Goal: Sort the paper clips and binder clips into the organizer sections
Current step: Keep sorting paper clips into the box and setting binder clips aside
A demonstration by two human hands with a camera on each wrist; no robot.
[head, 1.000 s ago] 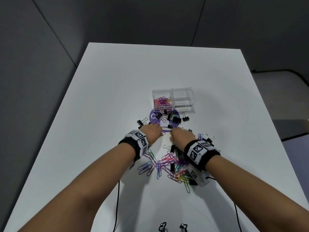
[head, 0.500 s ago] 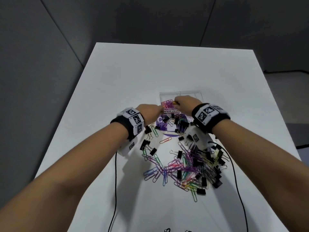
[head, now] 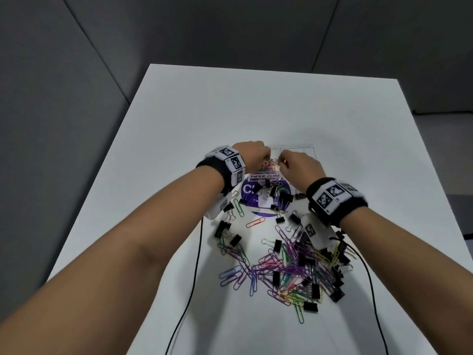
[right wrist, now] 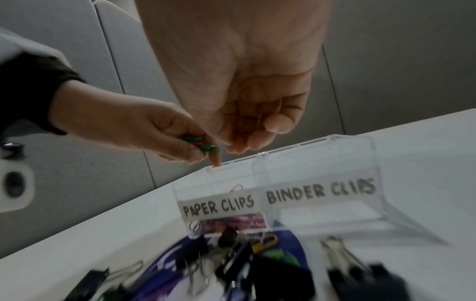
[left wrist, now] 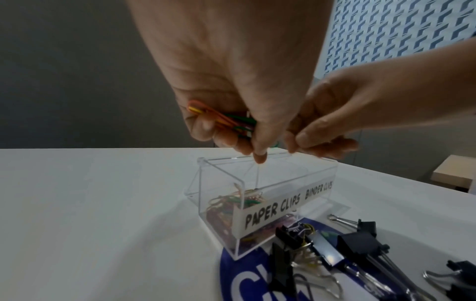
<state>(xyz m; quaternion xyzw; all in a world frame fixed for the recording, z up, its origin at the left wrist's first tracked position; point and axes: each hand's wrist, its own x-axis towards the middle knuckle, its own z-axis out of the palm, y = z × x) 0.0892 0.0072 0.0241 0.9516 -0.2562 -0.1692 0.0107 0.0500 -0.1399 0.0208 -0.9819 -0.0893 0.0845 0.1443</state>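
Note:
A clear organizer (head: 307, 147) stands mid-table with sections labelled PAPER CLIPS and BINDER CLIPS. Coloured paper clips (head: 266, 167) lie in its left section (left wrist: 231, 203); I see nothing in the right one (right wrist: 335, 199). My left hand (head: 256, 155) hovers over the left section and grips a bunch of orange, yellow and green paper clips (left wrist: 221, 118), also seen in the right wrist view (right wrist: 206, 147). My right hand (head: 284, 162) is beside it, fingertips (right wrist: 239, 146) bunched downward; whether they hold anything is hidden.
A mixed pile of coloured paper clips and black binder clips (head: 289, 272) lies near me. More binder clips (head: 276, 193) sit on a blue round mat (head: 245, 190) just before the organizer. Two black cables (head: 194, 278) trail off my wrists.
Both hands rose from the clips in front of the organizer and moved forward over its paper clips section. The left hand now carries a bunch of clips.

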